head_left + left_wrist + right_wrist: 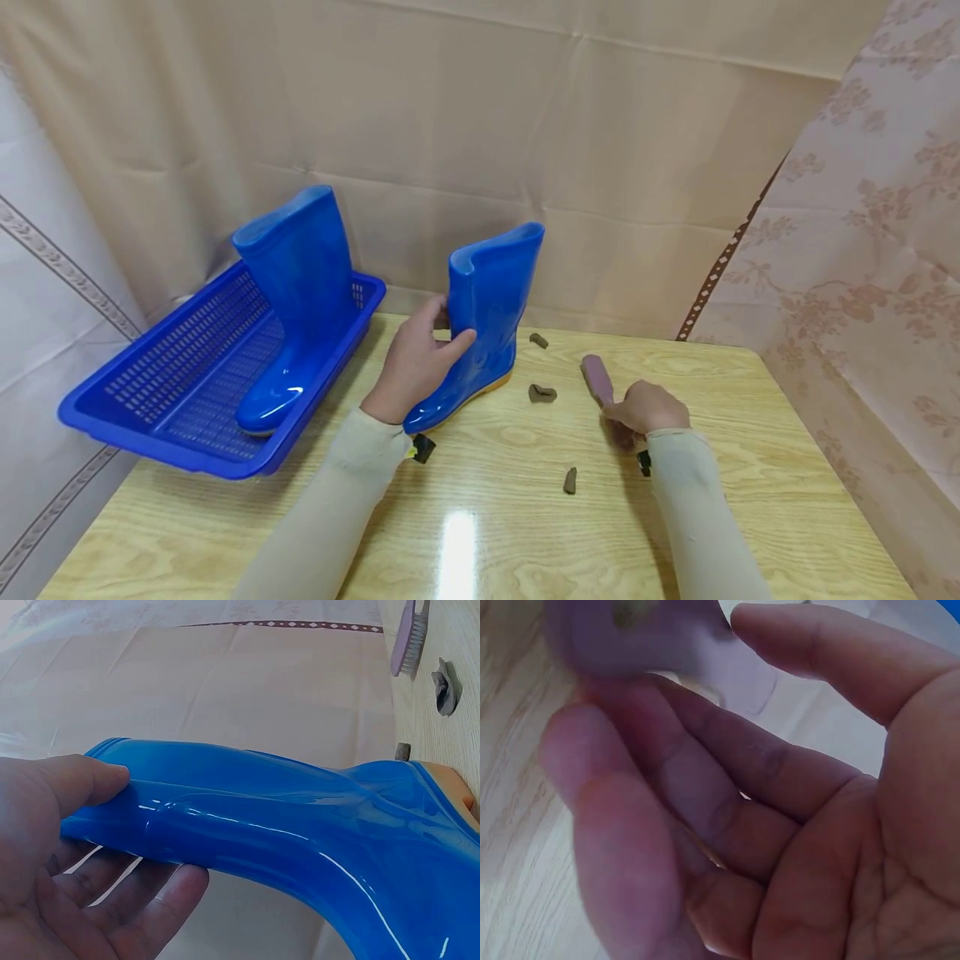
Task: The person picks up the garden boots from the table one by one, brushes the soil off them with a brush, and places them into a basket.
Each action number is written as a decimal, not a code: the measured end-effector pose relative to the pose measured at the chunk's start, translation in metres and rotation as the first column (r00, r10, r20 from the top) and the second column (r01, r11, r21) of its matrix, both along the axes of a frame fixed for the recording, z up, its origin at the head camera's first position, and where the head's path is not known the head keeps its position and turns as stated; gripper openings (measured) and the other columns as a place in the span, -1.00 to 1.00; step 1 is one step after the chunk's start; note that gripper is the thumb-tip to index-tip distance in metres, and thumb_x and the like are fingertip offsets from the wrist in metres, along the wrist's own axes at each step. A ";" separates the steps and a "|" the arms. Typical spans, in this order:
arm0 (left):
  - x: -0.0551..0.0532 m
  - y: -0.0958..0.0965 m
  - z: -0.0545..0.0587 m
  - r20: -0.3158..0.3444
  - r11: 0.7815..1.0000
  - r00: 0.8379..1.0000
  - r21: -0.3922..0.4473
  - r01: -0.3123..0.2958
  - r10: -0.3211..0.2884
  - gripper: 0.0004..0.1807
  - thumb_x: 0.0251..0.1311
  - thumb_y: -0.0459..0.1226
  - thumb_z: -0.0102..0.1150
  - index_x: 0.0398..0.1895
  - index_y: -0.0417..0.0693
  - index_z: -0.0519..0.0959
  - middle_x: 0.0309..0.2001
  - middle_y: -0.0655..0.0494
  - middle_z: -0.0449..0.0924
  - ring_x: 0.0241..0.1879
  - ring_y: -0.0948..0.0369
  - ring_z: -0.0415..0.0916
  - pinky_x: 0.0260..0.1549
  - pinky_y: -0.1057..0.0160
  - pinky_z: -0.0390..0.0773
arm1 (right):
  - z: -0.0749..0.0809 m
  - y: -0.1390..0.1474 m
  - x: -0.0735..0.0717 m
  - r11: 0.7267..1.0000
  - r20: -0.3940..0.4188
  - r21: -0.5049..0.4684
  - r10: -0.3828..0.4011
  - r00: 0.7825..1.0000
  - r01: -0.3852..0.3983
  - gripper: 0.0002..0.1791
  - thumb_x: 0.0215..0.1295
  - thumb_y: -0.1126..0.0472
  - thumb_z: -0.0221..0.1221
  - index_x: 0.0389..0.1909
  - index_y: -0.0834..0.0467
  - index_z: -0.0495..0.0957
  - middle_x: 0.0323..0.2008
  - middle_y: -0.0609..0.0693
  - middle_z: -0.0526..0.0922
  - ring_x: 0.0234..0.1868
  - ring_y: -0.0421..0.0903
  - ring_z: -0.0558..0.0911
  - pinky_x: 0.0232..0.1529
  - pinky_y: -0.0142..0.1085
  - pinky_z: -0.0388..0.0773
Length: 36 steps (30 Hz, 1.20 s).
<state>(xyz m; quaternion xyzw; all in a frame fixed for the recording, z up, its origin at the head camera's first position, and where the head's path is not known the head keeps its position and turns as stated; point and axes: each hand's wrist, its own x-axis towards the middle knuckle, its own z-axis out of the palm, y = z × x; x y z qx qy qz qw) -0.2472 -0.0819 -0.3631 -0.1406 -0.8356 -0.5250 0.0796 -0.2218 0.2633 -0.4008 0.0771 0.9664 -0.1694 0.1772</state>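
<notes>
My left hand [420,358] holds the shaft of an upright blue rubber boot [495,292] on the table. In the left wrist view the thumb presses one side of the boot [225,802] and the fingers lie along the other. At the right, my right hand [648,408] grips a purple scrub brush [597,379] at the tabletop. Pale bristles show on the brush [409,645] in the left wrist view. In the right wrist view the fingers curl under a blurred purple part of the brush [630,637], with the thumb tip against its edge.
A second blue boot [300,267] stands in a blue plastic basket [172,333] at the left. Brown-grey lumps [542,393] lie between the held boot and the brush, another [571,481] nearer the front. A beige curtain [600,167] hangs behind the wooden table [510,542].
</notes>
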 end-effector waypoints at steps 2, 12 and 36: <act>0.000 0.000 0.000 0.000 1.000 1.000 -0.001 -0.003 0.003 -0.46 0.43 -0.13 0.28 0.39 -0.06 0.41 0.17 -0.06 0.63 0.17 -0.01 0.61 0.07 -0.08 0.67 | 0.001 0.000 -0.001 1.000 -0.015 -0.008 -0.012 1.000 0.012 -0.58 0.41 -0.10 0.20 -0.39 0.18 0.70 -0.72 -0.04 0.54 -0.68 -0.18 0.42 -0.60 -0.33 0.34; 0.000 0.001 0.000 0.005 1.000 1.000 -0.007 0.000 0.000 -0.46 0.43 -0.12 0.28 0.38 -0.05 0.41 0.16 -0.05 0.63 0.17 0.00 0.61 0.08 -0.08 0.67 | 0.021 -0.022 -0.002 0.988 -0.458 -0.118 0.033 0.888 -0.098 -0.47 0.54 -0.14 0.07 0.23 0.18 0.59 0.03 0.17 0.73 -0.03 0.15 0.71 -0.07 0.09 0.63; -0.004 0.004 -0.014 0.131 0.967 0.985 -0.241 -0.079 0.113 -0.45 0.45 -0.10 0.22 0.38 -0.17 0.42 0.20 -0.15 0.63 0.10 -0.09 0.65 0.14 -0.15 0.62 | 0.043 -0.039 0.010 0.952 -0.677 -0.117 0.131 0.724 -0.282 -0.63 0.52 0.09 0.17 0.22 0.17 0.59 0.00 0.10 0.70 -0.13 0.03 0.73 -0.13 -0.02 0.70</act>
